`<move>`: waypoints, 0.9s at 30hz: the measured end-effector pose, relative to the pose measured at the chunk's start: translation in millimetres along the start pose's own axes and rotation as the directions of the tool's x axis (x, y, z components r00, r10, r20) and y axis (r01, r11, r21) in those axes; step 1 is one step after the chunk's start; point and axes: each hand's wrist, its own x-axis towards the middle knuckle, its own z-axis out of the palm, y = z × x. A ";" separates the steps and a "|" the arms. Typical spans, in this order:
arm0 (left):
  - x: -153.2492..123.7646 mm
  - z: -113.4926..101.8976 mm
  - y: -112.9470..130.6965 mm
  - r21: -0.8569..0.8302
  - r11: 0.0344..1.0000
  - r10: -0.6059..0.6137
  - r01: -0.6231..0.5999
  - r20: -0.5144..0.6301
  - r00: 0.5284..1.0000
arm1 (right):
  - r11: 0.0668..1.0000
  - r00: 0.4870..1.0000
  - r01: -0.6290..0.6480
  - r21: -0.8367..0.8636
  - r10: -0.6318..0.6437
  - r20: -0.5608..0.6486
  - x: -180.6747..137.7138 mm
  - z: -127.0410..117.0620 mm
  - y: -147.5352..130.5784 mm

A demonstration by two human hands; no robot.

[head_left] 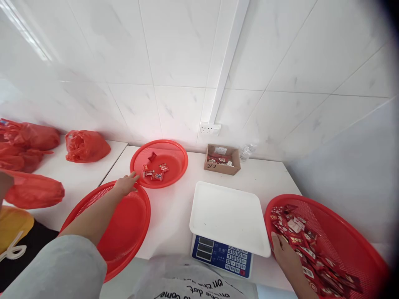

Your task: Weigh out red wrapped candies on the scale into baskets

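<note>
My left hand [126,183] reaches forward over the far rim of a large red basket [124,232], its fingers stretched out toward a smaller red tray [174,154] holding a few red candy packets [155,171]; nothing is in the hand. Down at the right, my right hand [285,254] rests palm down on the near rim of another red basket [358,241] filled with several red and white candy packets [307,245], fingers touching them. Between the hands stands a white-topped scale [229,216] with a blue keypad [222,255].
A small cardboard box [222,159] with packets sits by the wall beside a clear plastic bottle [247,151]. Red plastic bags [85,145] lie on the neighbouring white table at left. A wall socket [210,128] is above the box.
</note>
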 end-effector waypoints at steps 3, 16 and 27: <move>-1.5 8.2 -6.1 -0.040 0.997 -0.065 0.064 -0.010 0.998 | 1.000 0.999 0.028 0.006 -0.027 -0.032 -0.7 1.5 0.5; -36.5 32.7 -31.7 -0.323 0.827 -0.497 0.460 -0.037 0.867 | 0.999 0.999 0.018 -0.030 -0.019 -0.041 -1.8 1.2 -2.1; -65.7 46.3 8.6 -0.494 0.721 -0.544 0.486 0.031 0.838 | 0.999 1.000 -0.015 0.047 0.016 -0.019 -10.7 -9.7 -14.8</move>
